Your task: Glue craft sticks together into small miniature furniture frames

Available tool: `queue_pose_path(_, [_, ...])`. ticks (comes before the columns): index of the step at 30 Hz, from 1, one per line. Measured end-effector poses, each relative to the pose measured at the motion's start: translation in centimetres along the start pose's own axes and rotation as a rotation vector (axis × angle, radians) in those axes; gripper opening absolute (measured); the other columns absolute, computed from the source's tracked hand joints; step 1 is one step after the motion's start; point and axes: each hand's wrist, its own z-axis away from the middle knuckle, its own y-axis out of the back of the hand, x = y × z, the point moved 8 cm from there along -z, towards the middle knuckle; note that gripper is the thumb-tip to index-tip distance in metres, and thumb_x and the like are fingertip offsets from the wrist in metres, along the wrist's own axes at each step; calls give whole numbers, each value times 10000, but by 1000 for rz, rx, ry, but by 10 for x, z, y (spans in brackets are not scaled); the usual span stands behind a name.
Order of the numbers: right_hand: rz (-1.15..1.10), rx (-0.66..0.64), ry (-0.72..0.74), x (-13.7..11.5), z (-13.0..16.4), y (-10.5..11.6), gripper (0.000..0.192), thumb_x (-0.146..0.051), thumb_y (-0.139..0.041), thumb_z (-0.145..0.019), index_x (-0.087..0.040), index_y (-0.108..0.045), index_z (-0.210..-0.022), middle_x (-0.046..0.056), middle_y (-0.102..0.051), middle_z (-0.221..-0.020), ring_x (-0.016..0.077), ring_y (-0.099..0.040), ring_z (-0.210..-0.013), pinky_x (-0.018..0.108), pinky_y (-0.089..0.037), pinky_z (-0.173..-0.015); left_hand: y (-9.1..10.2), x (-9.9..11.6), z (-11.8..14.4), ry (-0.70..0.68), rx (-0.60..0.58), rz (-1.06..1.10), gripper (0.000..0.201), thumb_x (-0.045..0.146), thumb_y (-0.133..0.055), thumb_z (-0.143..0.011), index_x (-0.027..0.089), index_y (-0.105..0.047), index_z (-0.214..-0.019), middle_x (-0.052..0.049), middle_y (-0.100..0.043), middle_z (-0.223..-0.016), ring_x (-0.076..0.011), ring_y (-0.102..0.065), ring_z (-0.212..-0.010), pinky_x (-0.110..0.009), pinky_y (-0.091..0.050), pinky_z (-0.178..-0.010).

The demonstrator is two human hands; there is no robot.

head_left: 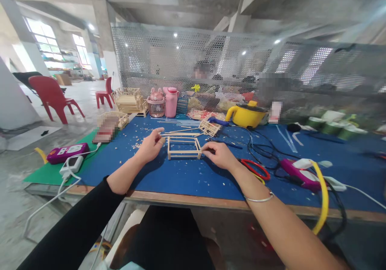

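A small wooden stick frame (184,156), box-shaped and open, stands on the blue mat in front of me. My right hand (221,155) pinches its right front corner between thumb and fingers. Just left of the frame, my left hand (151,146) hovers with the index finger stretched out and the thumb apart, and I see nothing in it. Behind the frame lie loose wooden sticks (181,134). A smaller slatted wooden piece (210,127) rests farther back, beside a blue tool (219,121) whose kind I cannot make out.
Finished-looking wooden pieces (128,101) are stacked at the back left, near a pink bottle (171,103). A yellow pot (249,115) stands at the back. Red-handled pliers or scissors (256,169), black cables and a purple power strip (298,174) lie right. Wood chips litter the blue mat (181,181).
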Motion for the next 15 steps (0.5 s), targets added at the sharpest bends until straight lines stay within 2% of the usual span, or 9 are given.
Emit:
queue_pose_path(3, [-9,3,0,0,0,0,147,-160,-527,-762,-178,-673,-760,34,-682,-766,146,-597,-678,256,-450,-641,-7,-5,2,104,-77,141,460,377,-496,-820,163,-465,-1225,6,-643,-697,-121,-552,-569,-256,-438,-581])
queue_pose_path(7, [-10,-3,-11,0,1,1,146,-161,-528,-762,-177,-674,-761,29,-676,-749,143,-588,-662,254,-443,-633,-20,-9,6,242,-176,406,571,346,-651,-703,141,-461,-1201,86,-518,-505,-75,-446,-422,-188,-335,-427])
queue_pose_path(10, [-13,-8,-13,-1,1,2,141,-158,-533,-755,-177,-672,-752,25,-677,-740,141,-588,-661,250,-440,-635,-28,-8,9,299,-243,477,641,316,-699,-655,123,-445,-1210,109,-464,-462,-64,-421,-381,-169,-298,-378])
queue_pose_path(15, [-14,-7,-7,-2,1,3,146,-145,-530,-747,-176,-672,-749,22,-680,-740,139,-589,-666,247,-437,-649,-36,-10,12,367,-306,593,691,272,-724,-639,133,-417,-1242,96,-478,-482,-63,-440,-405,-150,-299,-361])
